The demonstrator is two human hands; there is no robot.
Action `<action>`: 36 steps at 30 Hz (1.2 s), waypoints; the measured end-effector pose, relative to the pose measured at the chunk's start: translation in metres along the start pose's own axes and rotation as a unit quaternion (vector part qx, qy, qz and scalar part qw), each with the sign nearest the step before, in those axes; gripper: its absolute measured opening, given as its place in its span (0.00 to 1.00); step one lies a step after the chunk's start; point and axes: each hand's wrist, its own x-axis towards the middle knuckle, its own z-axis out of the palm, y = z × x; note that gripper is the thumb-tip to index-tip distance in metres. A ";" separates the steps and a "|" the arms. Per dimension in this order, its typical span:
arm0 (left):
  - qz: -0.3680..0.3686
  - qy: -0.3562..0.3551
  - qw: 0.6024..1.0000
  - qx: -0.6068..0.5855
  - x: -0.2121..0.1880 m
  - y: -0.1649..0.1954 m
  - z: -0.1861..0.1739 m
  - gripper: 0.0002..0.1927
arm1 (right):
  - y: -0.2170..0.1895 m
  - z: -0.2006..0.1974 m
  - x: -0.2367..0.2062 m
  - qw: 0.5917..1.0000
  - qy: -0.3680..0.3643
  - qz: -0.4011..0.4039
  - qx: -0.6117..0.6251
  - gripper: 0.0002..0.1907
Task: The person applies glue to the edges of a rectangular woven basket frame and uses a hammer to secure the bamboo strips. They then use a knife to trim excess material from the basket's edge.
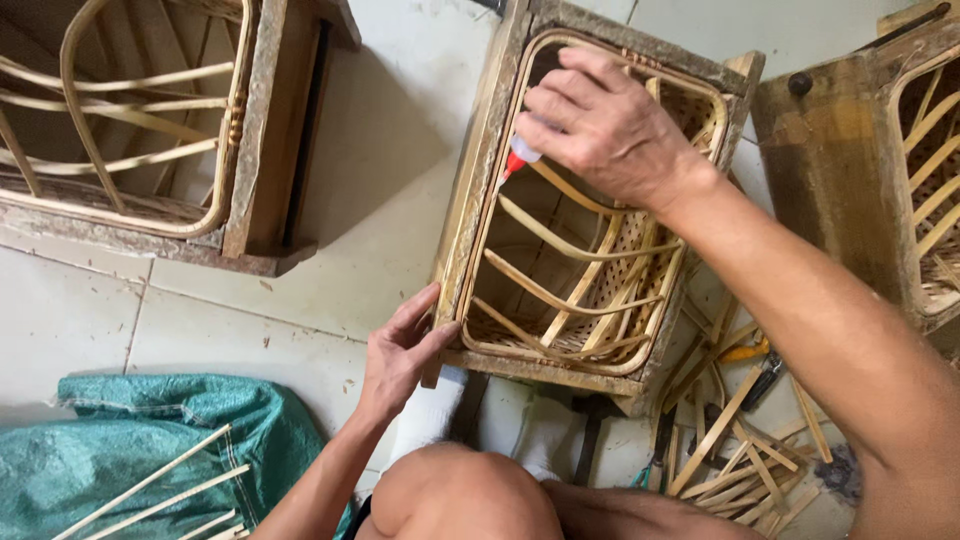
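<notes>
Your right hand (605,125) pinches a small glue bottle (520,155), its long axis slanted, red nozzle pointing down-left at the rattan basket's (590,290) rim. Your left hand (400,350), fingers spread, presses the wooden frame's (470,190) near corner.

Curved rattan ribs (560,290) cross the open top of the wooden mould box (480,160); gaps between them leave passage. Left of it, bare floor tiles (390,130) lie open.

Glue bottle (522,155) mostly hidden, seemingly inside right hand (610,125).
</notes>
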 end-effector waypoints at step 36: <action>-0.113 0.416 0.883 0.185 -0.053 -0.121 -0.140 0.20 | -0.153 -0.023 -0.450 0.486 0.090 0.787 0.368 0.18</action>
